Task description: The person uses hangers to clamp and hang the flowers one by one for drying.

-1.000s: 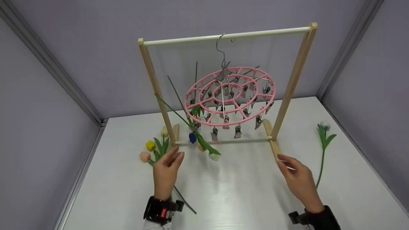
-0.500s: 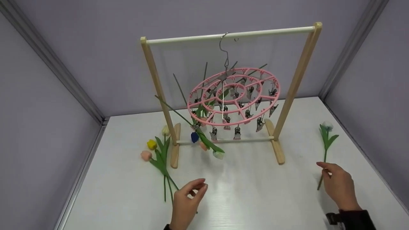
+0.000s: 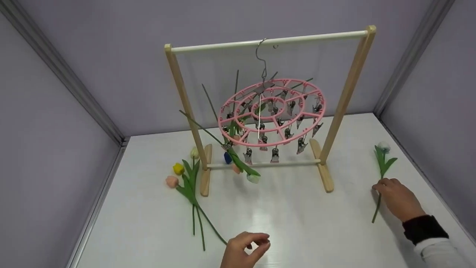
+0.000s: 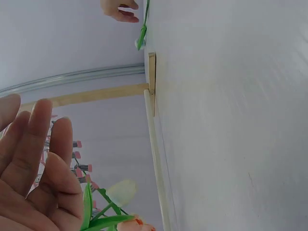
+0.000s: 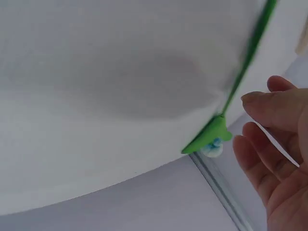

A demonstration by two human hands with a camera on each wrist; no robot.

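My right hand [image 3: 399,197] is over the stem of a single white-blue tulip [image 3: 383,163] lying on the right side of the table. In the right wrist view the thumb and fingers [image 5: 260,149] stand apart beside the stem, with no grip on it visible. My left hand [image 3: 245,249] hovers at the front of the table, fingers loosely curved and holding nothing. Behind it a pink round clip hanger [image 3: 278,130] hangs tilted from a wooden stand [image 3: 347,93]. Several tulips [image 3: 253,178] hang blossoms down from clips on its left and back.
Several loose tulips [image 3: 190,186], with yellow, peach and cream blossoms, lie on the white table [image 3: 297,223] left of the stand. The stand's wooden feet [image 3: 326,178] point toward me. Grey walls [image 3: 93,56] enclose the table at the back and sides.
Both hands have left the feet of the stand. The left hand has come forward and to the right; the right hand has moved right to the single tulip's stem.
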